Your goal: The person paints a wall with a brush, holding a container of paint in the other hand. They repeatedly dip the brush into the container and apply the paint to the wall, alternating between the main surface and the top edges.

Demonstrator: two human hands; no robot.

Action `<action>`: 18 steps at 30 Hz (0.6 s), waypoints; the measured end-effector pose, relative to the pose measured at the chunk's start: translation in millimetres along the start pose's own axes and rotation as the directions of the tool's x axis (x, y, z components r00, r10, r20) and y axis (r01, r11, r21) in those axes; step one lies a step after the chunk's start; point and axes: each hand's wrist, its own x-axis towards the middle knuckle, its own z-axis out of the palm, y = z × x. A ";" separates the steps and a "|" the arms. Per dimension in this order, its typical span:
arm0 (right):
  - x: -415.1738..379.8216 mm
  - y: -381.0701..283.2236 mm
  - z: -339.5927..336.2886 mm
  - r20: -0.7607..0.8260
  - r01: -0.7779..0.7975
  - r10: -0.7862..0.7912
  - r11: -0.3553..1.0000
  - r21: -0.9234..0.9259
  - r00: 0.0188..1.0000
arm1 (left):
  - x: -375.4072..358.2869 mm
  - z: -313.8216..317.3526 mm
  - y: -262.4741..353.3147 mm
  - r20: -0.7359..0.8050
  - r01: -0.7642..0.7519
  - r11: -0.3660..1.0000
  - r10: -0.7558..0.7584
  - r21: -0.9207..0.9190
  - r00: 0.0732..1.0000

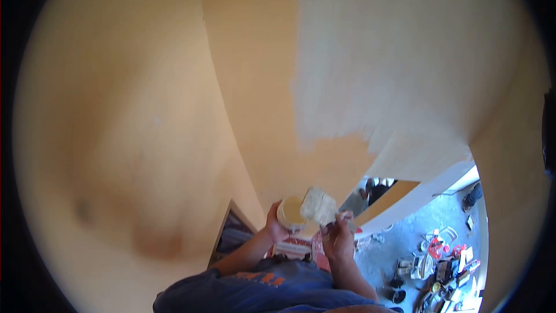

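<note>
My left hand (pixel 277 227) is wrapped round the side of a small round tub (pixel 284 214), with pale liquid showing inside its rim. In my right hand (pixel 340 237) is a wide paintbrush (pixel 318 206), its head coated in whitish paint and pointing up and to the left. The brush head overlaps the right side of the tub in this view. In front of me rises a tan wall (pixel 249 81) with a large whitish painted patch (pixel 370 52) on its right part. The patch ends in a ragged lower edge above my hands.
Below at the right, the floor (pixel 382 261) lies well under me, with tools, red items (pixel 437 248) and black buckets (pixel 398 295) scattered over it. A dark opening (pixel 231 235) in the wall sits beside my left forearm. Another tan wall (pixel 116 110) fills the left.
</note>
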 end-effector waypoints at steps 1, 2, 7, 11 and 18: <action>2.5 -0.2 -4.2 0.038 0.001 0.001 0.999 -0.054 0.999 | 0.3 1.6 0.0 0.001 0.008 1.000 -0.008 0.008 1.000; 4.4 2.0 -7.9 0.029 -0.002 0.004 0.996 -0.084 1.000 | 2.4 1.1 1.3 0.032 0.000 0.999 -0.002 0.032 0.999; 5.1 3.3 1.9 0.024 0.100 -0.098 0.985 -0.140 0.995 | 1.2 6.0 6.1 0.021 0.018 1.000 -0.018 0.016 1.000; 5.4 -1.3 1.6 0.096 0.155 -0.142 0.976 -0.151 0.985 | 3.5 7.7 10.8 -0.009 0.012 0.999 -0.012 0.034 1.000; 10.2 -5.9 -1.5 0.193 0.268 -0.205 0.872 -0.410 0.960 | 5.3 14.0 15.6 0.132 0.014 1.000 -0.016 0.011 0.991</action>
